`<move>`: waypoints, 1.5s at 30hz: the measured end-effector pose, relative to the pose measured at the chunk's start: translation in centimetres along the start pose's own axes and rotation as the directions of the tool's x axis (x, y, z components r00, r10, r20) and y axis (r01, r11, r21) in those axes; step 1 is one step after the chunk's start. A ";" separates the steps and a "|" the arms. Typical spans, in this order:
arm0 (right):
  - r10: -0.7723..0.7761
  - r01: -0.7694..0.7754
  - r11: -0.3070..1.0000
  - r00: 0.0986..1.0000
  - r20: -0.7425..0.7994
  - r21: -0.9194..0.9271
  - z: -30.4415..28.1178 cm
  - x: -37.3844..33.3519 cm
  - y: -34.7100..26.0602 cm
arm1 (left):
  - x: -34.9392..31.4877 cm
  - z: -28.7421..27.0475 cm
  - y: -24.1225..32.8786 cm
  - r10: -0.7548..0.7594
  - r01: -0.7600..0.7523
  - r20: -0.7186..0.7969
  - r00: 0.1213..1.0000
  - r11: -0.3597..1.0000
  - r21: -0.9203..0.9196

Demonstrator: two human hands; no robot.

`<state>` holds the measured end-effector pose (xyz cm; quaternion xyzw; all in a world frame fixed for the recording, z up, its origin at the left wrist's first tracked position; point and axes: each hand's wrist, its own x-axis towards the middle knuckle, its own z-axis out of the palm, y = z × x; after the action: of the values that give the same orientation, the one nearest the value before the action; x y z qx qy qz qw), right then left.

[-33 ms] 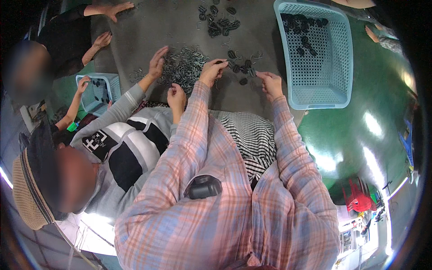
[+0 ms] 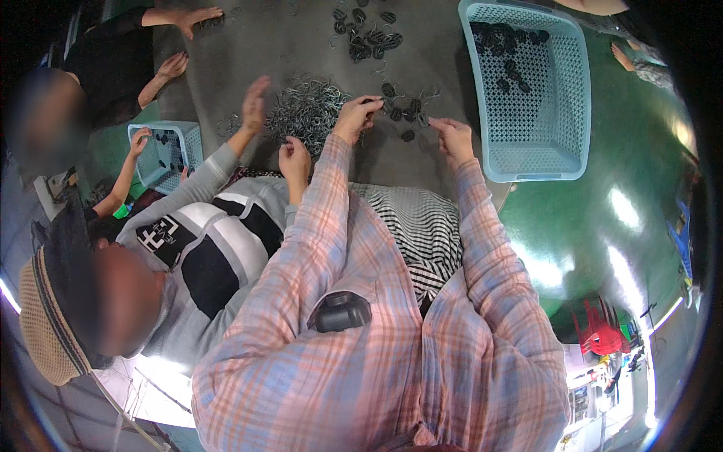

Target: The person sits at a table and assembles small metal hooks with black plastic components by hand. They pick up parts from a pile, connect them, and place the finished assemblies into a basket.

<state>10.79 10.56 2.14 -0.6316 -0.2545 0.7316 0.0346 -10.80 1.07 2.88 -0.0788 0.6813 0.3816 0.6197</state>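
My left hand [image 2: 355, 122] is closed in a pinch on a small black ridged disc [image 2: 368, 101], partly covered by the fingers. To its right, my right hand [image 2: 454, 142] has thumb and fingertips pressed together; whatever they hold is too small to make out. Between the two hands, several black discs with thin metal hooks [image 2: 410, 111] lie on the grey table [image 2: 301, 45]. Left of my left hand is a heap of loose metal hooks [image 2: 305, 109].
Farther off on the table lies a cluster of black discs [image 2: 370, 41]. A light blue basket [image 2: 581, 98] with black discs inside stands at the right. On my left, a co-worker's hands [image 2: 254, 105] are by the hook heap; another person's hands [image 2: 173, 66] are beyond.
The co-worker's far hand has shifted left, away from the hook heap. A dark piece at my right fingertips no longer shows there. My own hands have hardly moved.
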 end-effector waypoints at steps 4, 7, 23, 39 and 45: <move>-0.004 -0.005 0.996 0.995 0.095 0.092 -0.2 -1.2 -1.4 | -1.4 1.0 1.2 0.070 -0.037 0.089 0.994 0.943 -0.331; -0.041 0.014 0.992 0.975 0.217 0.122 -0.8 -2.6 -2.3 | -2.9 2.1 2.1 0.061 0.012 0.265 0.962 0.963 -0.268; -0.139 0.089 0.969 0.968 0.210 0.230 -3.7 -8.9 -1.8 | -5.3 10.0 3.1 0.017 0.009 0.518 0.855 0.999 -0.049; -0.251 0.184 0.945 0.938 0.238 0.269 -6.2 -9.6 -2.2 | -6.3 9.9 1.6 0.084 -0.024 0.390 0.917 0.988 -0.155; -0.297 0.229 0.919 0.938 0.180 0.320 -8.1 -10.2 -0.7 | -7.1 17.2 4.6 0.262 -0.313 0.461 0.848 0.949 0.035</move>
<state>20.28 10.02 11.10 -0.4921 -0.2282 0.8166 0.1974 1.62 12.29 12.23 0.1486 0.5427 0.4401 0.6997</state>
